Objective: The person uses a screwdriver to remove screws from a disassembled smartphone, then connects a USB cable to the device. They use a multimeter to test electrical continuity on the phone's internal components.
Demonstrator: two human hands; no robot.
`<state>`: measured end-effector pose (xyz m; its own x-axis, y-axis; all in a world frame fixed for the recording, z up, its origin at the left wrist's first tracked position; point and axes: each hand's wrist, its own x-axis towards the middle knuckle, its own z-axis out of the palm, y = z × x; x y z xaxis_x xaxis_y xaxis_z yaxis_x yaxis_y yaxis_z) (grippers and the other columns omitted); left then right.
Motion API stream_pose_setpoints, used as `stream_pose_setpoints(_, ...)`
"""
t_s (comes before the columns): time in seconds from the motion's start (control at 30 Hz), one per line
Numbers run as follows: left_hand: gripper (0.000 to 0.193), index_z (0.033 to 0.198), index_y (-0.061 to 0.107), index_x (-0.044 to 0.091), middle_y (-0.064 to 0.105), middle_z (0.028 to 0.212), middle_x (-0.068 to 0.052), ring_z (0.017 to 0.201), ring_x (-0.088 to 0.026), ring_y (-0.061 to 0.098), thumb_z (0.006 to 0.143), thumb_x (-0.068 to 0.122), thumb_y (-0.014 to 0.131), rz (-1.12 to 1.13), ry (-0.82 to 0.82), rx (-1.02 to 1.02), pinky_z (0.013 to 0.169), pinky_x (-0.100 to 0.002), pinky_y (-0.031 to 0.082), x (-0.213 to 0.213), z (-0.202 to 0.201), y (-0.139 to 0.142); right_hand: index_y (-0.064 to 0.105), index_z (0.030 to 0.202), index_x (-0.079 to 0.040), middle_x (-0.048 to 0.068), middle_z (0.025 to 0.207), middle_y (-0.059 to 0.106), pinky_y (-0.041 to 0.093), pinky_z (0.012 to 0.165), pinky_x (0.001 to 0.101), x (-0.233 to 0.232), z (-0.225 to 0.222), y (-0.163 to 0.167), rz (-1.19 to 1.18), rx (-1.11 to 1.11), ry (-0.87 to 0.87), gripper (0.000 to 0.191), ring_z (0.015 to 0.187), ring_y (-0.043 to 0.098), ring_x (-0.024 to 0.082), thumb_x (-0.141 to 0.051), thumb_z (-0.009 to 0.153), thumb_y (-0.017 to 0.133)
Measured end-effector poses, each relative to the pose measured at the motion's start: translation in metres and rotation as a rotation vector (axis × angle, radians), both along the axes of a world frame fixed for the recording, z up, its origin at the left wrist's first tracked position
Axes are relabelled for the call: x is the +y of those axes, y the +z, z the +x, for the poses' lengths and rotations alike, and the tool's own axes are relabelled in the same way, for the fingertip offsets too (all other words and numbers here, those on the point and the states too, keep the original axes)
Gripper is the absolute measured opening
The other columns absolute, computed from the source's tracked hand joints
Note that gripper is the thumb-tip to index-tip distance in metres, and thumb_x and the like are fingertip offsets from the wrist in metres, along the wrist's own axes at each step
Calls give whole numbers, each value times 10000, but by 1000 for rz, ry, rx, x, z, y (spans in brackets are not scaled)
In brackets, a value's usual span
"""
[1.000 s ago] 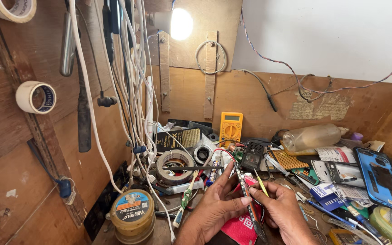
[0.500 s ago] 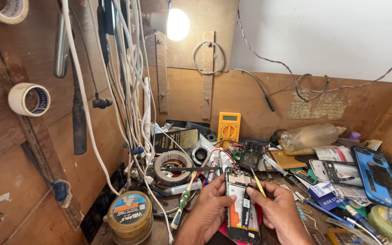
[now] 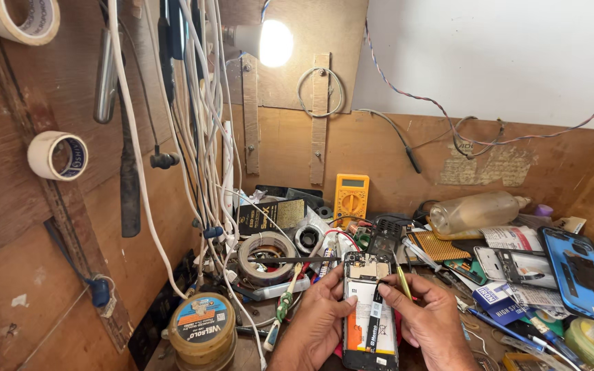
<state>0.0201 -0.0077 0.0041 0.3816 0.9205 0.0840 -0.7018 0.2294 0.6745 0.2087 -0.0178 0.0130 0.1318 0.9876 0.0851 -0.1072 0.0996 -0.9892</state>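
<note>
Low in the frame's centre, the left hand (image 3: 321, 319) grips the opened black smartphone with exposed battery and board (image 3: 369, 312). The right hand (image 3: 431, 323) pinches slim yellow tweezers (image 3: 403, 282) beside its upper edge. Best keep the phone braced and work the tips gently.

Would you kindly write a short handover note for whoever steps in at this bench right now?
Left hand: grips the left edge of the opened phone, back cover off, battery and board exposed.
Right hand: steadies the right edge and holds yellow tweezers, tips up.
Around it: tape roll, yellow multimeter, blue back cover.
Done: the phone is open.
Left: its inner parts still sit in place.
</note>
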Motion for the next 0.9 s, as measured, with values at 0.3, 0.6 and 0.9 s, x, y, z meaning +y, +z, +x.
stream_pose_setpoints(0.3, 678, 1512, 418, -6, 696, 1287, -172, 1148, -243, 682, 858, -164, 499, -24, -4, 29, 1020, -360, 534, 3, 0, -2, 771, 998, 7, 36, 673, 653, 259, 298, 253, -1, 1, 1, 9, 5, 4, 196, 353, 378, 61, -96, 831, 783)
stream_pose_setpoints(0.6, 672, 1513, 416, -10, 695, 1316, -176, 1160, -236, 684, 863, -158, 501, -41, 7, 40, 1026, -358, 534, 0, 0, 1, 776, 1000, 5, 30, 663, 648, 249, 311, 251, -4, -1, 4, -19, -20, 4, 192, 361, 379, 58, -98, 838, 781)
stream_pose_setpoints(0.9, 691, 1526, 408, -6, 684, 1336, -165, 1157, -218, 684, 857, -160, 494, -16, 7, 32, 1015, -343, 534, -2, 0, 3, 738, 991, -5, -4, 663, 626, 237, 312, 247, -4, -1, 3, -3, 1, 28, 191, 380, 371, 34, -45, 812, 793)
